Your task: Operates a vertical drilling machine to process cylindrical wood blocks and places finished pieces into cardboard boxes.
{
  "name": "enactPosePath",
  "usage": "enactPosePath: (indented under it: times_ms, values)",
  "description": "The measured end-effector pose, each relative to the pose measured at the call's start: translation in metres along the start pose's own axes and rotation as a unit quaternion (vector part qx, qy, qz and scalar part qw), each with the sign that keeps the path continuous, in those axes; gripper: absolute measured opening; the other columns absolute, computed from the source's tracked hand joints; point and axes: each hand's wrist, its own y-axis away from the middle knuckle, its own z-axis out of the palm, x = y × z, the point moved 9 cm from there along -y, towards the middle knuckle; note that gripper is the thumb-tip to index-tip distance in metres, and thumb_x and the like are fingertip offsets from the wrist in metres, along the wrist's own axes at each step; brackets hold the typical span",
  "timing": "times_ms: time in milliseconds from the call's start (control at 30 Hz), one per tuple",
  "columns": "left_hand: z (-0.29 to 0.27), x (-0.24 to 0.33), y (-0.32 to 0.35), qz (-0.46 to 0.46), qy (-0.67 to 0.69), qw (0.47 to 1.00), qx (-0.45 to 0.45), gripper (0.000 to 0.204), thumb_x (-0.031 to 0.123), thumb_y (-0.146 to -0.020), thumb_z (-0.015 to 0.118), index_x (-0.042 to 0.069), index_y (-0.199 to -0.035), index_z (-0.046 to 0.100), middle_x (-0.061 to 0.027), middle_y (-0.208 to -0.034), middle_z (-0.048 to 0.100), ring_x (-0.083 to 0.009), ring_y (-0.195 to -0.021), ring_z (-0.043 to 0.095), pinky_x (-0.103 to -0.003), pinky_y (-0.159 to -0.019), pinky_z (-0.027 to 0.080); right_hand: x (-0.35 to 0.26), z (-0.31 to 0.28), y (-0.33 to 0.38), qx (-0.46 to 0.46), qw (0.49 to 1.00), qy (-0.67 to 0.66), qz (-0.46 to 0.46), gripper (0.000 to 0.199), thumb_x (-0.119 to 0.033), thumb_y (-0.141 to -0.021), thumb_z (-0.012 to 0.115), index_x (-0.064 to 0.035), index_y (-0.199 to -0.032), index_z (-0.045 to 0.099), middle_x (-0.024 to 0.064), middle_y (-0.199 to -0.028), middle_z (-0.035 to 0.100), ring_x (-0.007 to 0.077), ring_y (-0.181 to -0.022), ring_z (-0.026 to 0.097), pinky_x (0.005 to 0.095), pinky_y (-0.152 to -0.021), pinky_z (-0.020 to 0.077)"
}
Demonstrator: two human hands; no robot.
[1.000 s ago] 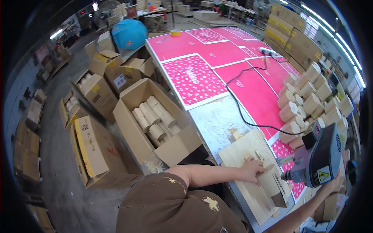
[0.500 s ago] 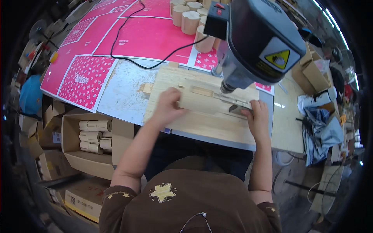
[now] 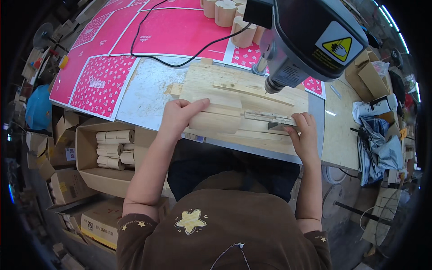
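A pale wooden cylinder with a lengthwise groove lies on a wooden board. My left hand is closed round its left end, thumb on top, other fingers partly hidden. From the cylinder's right end a thin, slotted, metal-looking bar runs to the right, a dark wedge-shaped piece beneath it. Between thumb and fingers, my right hand pinches the bar's right end. A drill press chuck hangs above and behind the bar, apart from both hands.
The black drill head overhangs the table. A dark cable crosses pink printed sheets. Several wooden cylinders stand at the back. Below left, a cardboard box holds more; another box stands at right.
My left hand, blurred before, now rests on the cylinder's left end. The cylinder shows its groove where a rectangular recess was seen. My right hand keeps its pinch, and the whole view has shifted slightly.
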Motion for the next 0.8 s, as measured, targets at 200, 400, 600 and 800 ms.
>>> enactPosePath:
  times_ms: [200, 400, 600, 800]
  values:
    - [0.058, -0.024, -0.001, -0.036, -0.026, 0.997, -0.059, 0.046, 0.039, -0.071, 0.072, -0.006, -0.076, 0.062, -0.0051, -0.063, 0.057, -0.0083, -0.055, 0.05, -0.021, -0.049, 0.037, -0.015, 0.006, -0.003, -0.002, 1.0, 0.02, -0.012, 0.032, -0.005, -0.064, 0.07, -0.0039, -0.091, 0.055, 0.011, -0.083, 0.052, 0.0308, -0.081, 0.048, 0.0401, -0.071, 0.0393]
    - [0.077, -0.019, 0.005, 0.106, -0.027, 0.987, -0.121, 0.046, 0.035, -0.071, 0.074, -0.002, -0.094, 0.059, -0.0053, -0.083, 0.059, -0.0101, -0.076, 0.054, -0.021, -0.062, 0.042, -0.002, 0.003, -0.002, 0.045, 0.999, 0.016, -0.004, 0.036, -0.004, -0.061, 0.071, -0.0037, -0.093, 0.055, 0.0113, -0.085, 0.054, 0.0315, -0.082, 0.049, 0.0397, -0.07, 0.0408]
    - [0.082, 0.012, 0.016, 0.397, -0.321, 0.859, -0.037, 0.058, 0.027, -0.057, 0.081, 0.007, -0.108, 0.059, -0.0078, -0.102, 0.056, -0.021, -0.097, 0.051, -0.032, -0.086, 0.035, 0.02, 0.01, -0.029, 0.038, 0.997, 0.034, 0.063, 0.04, -0.004, -0.06, 0.072, -0.0054, -0.097, 0.058, 0.0087, -0.085, 0.057, 0.0286, -0.082, 0.052, 0.0374, -0.071, 0.043]
    - [0.072, 0.002, -0.011, 0.395, -0.359, 0.846, 0.007, 0.061, 0.025, -0.051, 0.081, 0.012, -0.107, 0.06, -0.0035, -0.097, 0.055, -0.0216, -0.099, 0.047, -0.039, -0.092, 0.024, 0.0, 0.02, -0.036, 0.055, 0.998, 0.003, 0.016, 0.042, -0.003, -0.061, 0.073, -0.0063, -0.101, 0.06, 0.0074, -0.091, 0.059, 0.0244, -0.086, 0.054, 0.035, -0.075, 0.0442]
